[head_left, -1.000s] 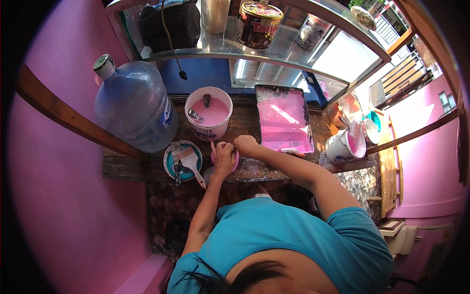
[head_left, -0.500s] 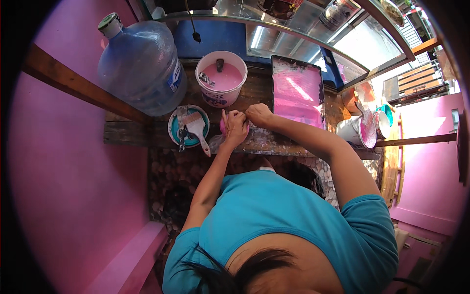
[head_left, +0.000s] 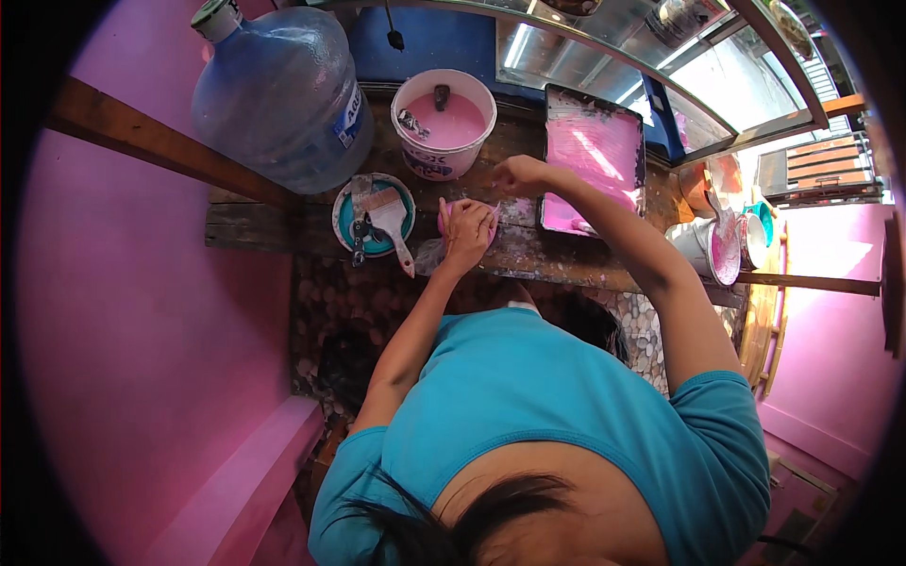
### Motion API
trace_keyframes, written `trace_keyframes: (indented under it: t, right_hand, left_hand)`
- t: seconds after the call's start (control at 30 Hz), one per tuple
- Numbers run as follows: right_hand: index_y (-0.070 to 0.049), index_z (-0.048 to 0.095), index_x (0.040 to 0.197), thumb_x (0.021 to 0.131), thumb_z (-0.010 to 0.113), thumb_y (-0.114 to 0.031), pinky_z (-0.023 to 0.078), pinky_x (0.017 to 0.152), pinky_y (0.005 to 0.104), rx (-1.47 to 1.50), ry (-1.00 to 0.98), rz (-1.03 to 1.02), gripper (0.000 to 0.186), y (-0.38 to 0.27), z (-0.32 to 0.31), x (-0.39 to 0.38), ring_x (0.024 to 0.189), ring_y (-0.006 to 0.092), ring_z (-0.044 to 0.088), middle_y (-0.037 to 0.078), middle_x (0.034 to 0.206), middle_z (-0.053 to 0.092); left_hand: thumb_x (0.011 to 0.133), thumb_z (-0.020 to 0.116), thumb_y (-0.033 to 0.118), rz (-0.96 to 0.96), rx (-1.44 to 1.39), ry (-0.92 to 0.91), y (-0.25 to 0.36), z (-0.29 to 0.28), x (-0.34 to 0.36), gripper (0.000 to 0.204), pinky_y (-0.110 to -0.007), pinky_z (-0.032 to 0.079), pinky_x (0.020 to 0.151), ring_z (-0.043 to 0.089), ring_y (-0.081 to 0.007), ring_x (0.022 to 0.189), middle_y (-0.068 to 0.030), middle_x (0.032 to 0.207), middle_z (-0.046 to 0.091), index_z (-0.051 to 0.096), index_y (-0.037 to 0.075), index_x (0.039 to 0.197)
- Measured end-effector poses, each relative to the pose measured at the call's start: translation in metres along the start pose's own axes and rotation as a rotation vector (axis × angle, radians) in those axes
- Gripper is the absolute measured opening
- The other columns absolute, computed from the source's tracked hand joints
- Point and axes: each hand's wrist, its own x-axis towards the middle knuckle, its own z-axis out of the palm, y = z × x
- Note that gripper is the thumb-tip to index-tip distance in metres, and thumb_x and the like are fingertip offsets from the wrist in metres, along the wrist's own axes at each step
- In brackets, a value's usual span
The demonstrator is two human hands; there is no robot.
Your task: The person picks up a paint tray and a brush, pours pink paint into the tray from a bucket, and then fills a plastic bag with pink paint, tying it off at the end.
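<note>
My left hand (head_left: 465,232) is closed over a pink rounded thing (head_left: 444,223) on the wooden bench; the hand covers most of it, so its kind is unclear. A thin pink point sticks up at its right side. To the right and farther off, my right hand (head_left: 519,176) hovers over the bench with curled fingers; what they hold, if anything, is hidden. Just beyond my hands stands a white bucket (head_left: 436,165) of pink paint. Right of it lies a black-rimmed paint tray (head_left: 595,156) coated in pink. A wide paintbrush (head_left: 388,222) rests across a teal-lined tub (head_left: 408,201) at the left.
A large clear-blue water jug (head_left: 274,104) stands at the back left, behind a slanting wooden beam (head_left: 179,146). Paint-smeared pots (head_left: 694,247) crowd the bench's right end. A glass display case (head_left: 604,61) borders the far side. Pebbled floor lies below the bench (head_left: 255,226).
My right hand has come away from beside my left hand, moving right and farther off. The left hand stays on the pink thing. The whole view has shifted slightly.
</note>
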Motion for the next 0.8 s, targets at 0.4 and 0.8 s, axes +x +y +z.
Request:
trace_keyframes:
  t: [0.4, 0.8]
  right_hand:
    - [-0.003, 0.06, 0.106, 0.072, 0.067, -0.029, 0.045, 0.087, 0.042, 0.29, 0.454, 0.315, 0.044, -0.011, 0.076, -0.041, 0.1, 0.0332, 0.058, 0.017, 0.107, 0.06]
    - [-0.013, 0.037, 0.137, 0.062, 0.077, -0.052, 0.022, 0.108, 0.0512, 0.299, 0.734, -0.038, 0.094, -0.054, 0.123, -0.07, 0.132, 0.0439, 0.025, 0.021, 0.142, 0.03]
  left_hand:
    - [0.09, 0.051, 0.018, -0.099, -0.161, 0.008, -0.02, -0.005, 0.0, 0.015, -0.053, 0.009, 0.108, 0.046, -0.0234, 0.111, -0.0025, 0.098, 0.061, 0.063, 0.01, 0.084]
    - [0.088, 0.054, 0.012, 0.006, -0.218, -0.18, 0.045, -0.033, 0.002, 0.01, -0.048, 0.015, 0.107, 0.048, -0.0226, 0.106, -0.0022, 0.09, 0.061, 0.063, 0.007, 0.085]
